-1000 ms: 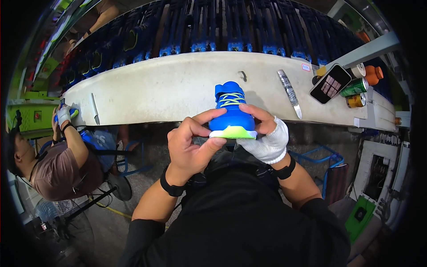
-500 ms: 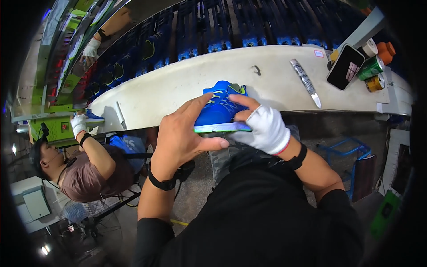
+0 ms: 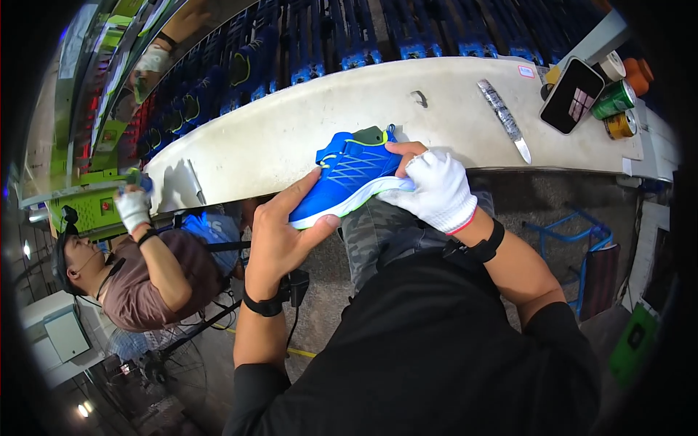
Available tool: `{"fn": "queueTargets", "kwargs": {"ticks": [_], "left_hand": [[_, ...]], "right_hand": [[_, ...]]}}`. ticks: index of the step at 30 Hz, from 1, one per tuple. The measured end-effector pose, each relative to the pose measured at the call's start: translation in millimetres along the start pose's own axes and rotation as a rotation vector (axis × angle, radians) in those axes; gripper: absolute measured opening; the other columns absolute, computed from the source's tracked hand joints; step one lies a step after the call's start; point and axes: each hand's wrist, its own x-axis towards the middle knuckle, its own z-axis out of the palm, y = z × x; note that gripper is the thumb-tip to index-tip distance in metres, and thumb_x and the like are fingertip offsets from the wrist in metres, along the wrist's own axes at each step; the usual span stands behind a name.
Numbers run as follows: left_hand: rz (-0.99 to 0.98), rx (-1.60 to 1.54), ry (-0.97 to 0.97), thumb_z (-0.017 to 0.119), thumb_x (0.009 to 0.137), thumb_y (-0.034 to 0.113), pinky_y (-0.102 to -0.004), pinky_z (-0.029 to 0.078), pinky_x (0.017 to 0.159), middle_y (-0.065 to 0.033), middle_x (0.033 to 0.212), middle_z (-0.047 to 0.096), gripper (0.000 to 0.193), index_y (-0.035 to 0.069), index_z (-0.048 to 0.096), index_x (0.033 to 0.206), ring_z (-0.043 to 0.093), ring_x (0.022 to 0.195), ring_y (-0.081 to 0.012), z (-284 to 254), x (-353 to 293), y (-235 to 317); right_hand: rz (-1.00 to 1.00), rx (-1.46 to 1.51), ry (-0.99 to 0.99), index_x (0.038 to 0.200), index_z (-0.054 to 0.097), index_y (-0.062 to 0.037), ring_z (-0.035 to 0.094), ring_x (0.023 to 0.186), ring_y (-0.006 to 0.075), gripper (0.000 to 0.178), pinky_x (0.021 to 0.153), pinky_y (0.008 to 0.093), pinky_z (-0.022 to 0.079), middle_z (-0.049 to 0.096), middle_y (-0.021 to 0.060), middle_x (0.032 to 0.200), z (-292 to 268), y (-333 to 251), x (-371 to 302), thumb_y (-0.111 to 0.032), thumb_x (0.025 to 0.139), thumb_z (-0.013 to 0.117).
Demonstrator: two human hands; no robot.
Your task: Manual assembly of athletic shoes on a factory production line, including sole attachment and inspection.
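Background: dark rack with blue-ended slats runs behind a pale, curved desk; blue shoes stand on its left stretch.
Far left: a co-worker in a brown shirt sits at the desk's end, one white-gloved hand raised by a blurred item that is hard to make out.
Pale blade: a thin strip, probably a knife, lies near the desk's left end.
Left grip: the bare left grip grasps the toe end, fingers over the upper, thumb by the sole edge.
Blue shoe: the shoe is held at the desk's near edge, toe to the left, heel to the right, its side and white sole turned toward the wearer.
Weight and feel: it looks light; the upper is probably soft and gives under pressure, while the sole seems firmer and springy, bending rather than breaking.
Slip and damage: the fabric should offer fair friction; the smooth sole edge may slide more under bare skin, and pressing hard could dent the toe.
Best hold: cup the heel and pinch toe against sole; the collar looks too floppy to carry the load alone.
Right grip: the white-gloved right grip grasps the heel, bare fingertips at the collar, the glove against the sole.
Wrapped knife: it lies well apart from the shoe.
Far right: a phone rests near two cans.
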Motion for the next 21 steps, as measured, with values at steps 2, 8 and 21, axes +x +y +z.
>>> {"fn": "queueTargets", "kwargs": {"ticks": [2, 8, 21], "left_hand": [[-0.055, 0.144, -0.101, 0.093, 0.081, 0.045, -0.0449, 0.063, 0.096, -0.0313, 0.121, 0.078, 0.098, -0.005, 0.056, 0.156, 0.08, 0.109, -0.0416, -2.7, -2.0, -4.7], [-0.272, 0.408, -0.148, 0.084, 0.083, 0.062, -0.0504, 0.064, 0.084, -0.032, 0.11, 0.078, 0.115, -0.004, 0.039, 0.165, 0.08, 0.098, -0.0462, 42.9, 12.2, -17.1], [0.289, 0.141, -0.094, 0.091, 0.077, 0.014, -0.0472, 0.06, 0.095, -0.0219, 0.125, 0.077, 0.076, 0.008, 0.064, 0.148, 0.076, 0.111, -0.0418, 3.9, 12.2, 65.5]], "right_hand": [[-0.007, -0.022, -0.017, 0.089, 0.07, -0.008, 0.074, 0.085, 0.0298, 0.04, 0.075, 0.0407, 0.058, 0.078, 0.0113, 0.127, 6.1, -5.3, 1.9, -0.035, 0.075, 0.096], [-0.265, -0.37, -0.002, 0.106, 0.078, -0.0128, 0.072, 0.074, 0.0238, 0.032, 0.073, 0.0397, 0.058, 0.078, 0.0077, 0.126, 22.8, -23.1, 8.0, -0.035, 0.085, 0.084], [-0.092, -0.307, -0.007, 0.125, 0.07, -0.0088, 0.074, 0.1, 0.029, 0.062, 0.089, 0.0427, 0.058, 0.076, 0.012, 0.13, -48.8, -15.4, -2.0, -0.036, 0.075, 0.093]]}}
